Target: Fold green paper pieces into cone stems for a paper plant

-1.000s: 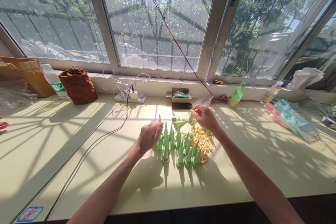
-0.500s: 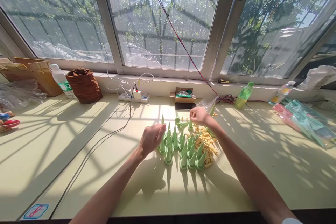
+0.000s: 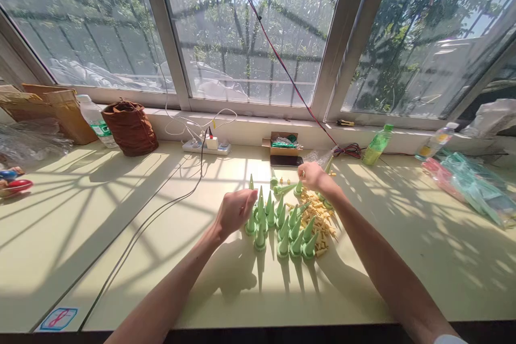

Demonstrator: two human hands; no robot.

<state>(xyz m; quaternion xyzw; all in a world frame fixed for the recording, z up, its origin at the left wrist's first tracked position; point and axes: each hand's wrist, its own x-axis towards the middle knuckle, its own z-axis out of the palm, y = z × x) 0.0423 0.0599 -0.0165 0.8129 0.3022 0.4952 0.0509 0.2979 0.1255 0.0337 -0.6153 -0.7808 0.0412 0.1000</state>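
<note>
Several light-green pointed cones (image 3: 283, 247) with wide round bases stand upright in a cluster on the table. My left hand (image 3: 237, 209) is closed at the cluster's left side, its thumb and fingers together; what they hold, if anything, is hidden. At the far side of the cluster, my right hand (image 3: 315, 176) is closed in a pinch, fingertips at the top of a green cone (image 3: 298, 190). Another green cone (image 3: 284, 188) lies on its side just left of it. Beside and behind the cluster is a heap of small yellowish pegs (image 3: 321, 220).
Behind stand a small open carton (image 3: 284, 142) and a dark phone (image 3: 286, 161). Left are a power strip (image 3: 206, 146), its cable (image 3: 187, 192) and a brown bag (image 3: 131, 129). Right are a green bottle (image 3: 378, 145) and plastic bags (image 3: 471, 183). A window lines the back.
My right hand has shifted slightly to the right, with the green cone under its fingertips moving a little the same way. My left hand has stayed nearly still.
</note>
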